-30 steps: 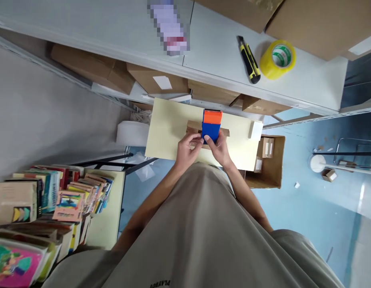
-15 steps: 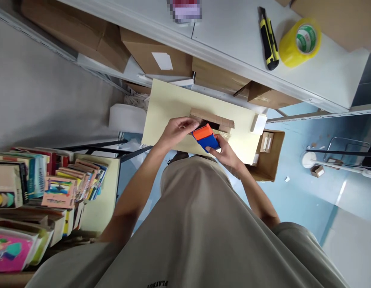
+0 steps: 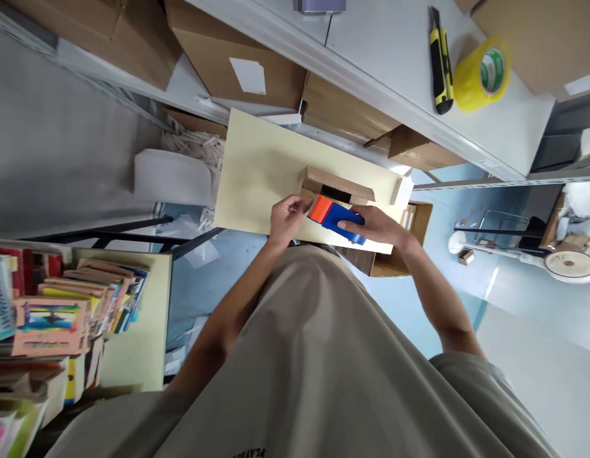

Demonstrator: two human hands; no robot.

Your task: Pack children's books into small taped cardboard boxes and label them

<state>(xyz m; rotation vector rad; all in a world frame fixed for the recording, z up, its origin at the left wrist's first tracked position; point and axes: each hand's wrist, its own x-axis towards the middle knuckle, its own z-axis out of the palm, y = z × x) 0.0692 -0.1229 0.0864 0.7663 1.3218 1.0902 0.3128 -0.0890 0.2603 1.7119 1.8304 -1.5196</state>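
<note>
An orange and blue block-shaped object [image 3: 334,218] lies tilted over the near edge of a small open cardboard box [image 3: 340,185] on a pale yellow table [image 3: 257,172]. My right hand [image 3: 378,224] grips the blue end of it from the right. My left hand [image 3: 288,216] is at the orange end, fingers bent and touching the box's left flap and the object's corner. The box's dark inside shows behind the object.
A grey shelf [image 3: 395,57] ahead holds a yellow-black utility knife [image 3: 441,60] and a yellow tape roll [image 3: 482,73]. Cardboard boxes [image 3: 238,67] sit under it. An open carton [image 3: 409,222] stands on the blue floor at right. Stacked books [image 3: 61,312] fill a table at left.
The orange and blue object went from upright to tilted, its blue end swung to the right. My right hand moved right along it, and the view shifted down and left.
</note>
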